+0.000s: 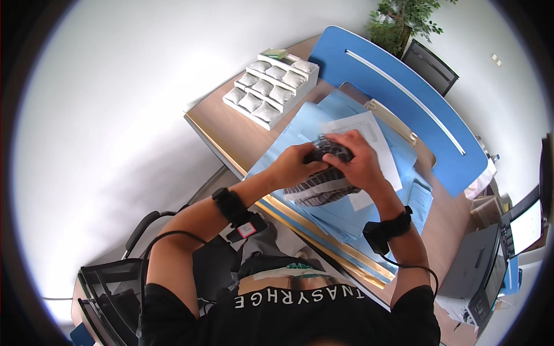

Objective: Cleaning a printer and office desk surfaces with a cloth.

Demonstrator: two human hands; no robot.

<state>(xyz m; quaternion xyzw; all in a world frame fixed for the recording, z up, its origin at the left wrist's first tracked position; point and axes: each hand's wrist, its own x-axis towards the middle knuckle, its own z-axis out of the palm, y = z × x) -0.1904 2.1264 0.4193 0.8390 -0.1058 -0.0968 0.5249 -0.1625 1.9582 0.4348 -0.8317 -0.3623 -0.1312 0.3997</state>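
My left hand (pixel 292 168) and my right hand (pixel 360 161) meet over the desk, both gripping the dark bunched upper part of a black-and-white patterned bundle (pixel 322 190), which looks like soft fabric or a bag. Its lighter striped lower part hangs below my fingers; the palms hide some of the top. Beneath it lie light-blue sheets (pixel 277 149) in a loose stack. A white printed paper (pixel 383 142) rests on the sheets, partly hidden behind my right hand. Each wrist wears a black strapped device with a cable.
A white tiered display stand (pixel 281 113) with small grey cushions stands at the desk's far left. Behind the sheets rises a blue partition (pixel 402 99). A grey printer (pixel 469 259) sits at the right. A black chair (pixel 117 298) is at lower left.
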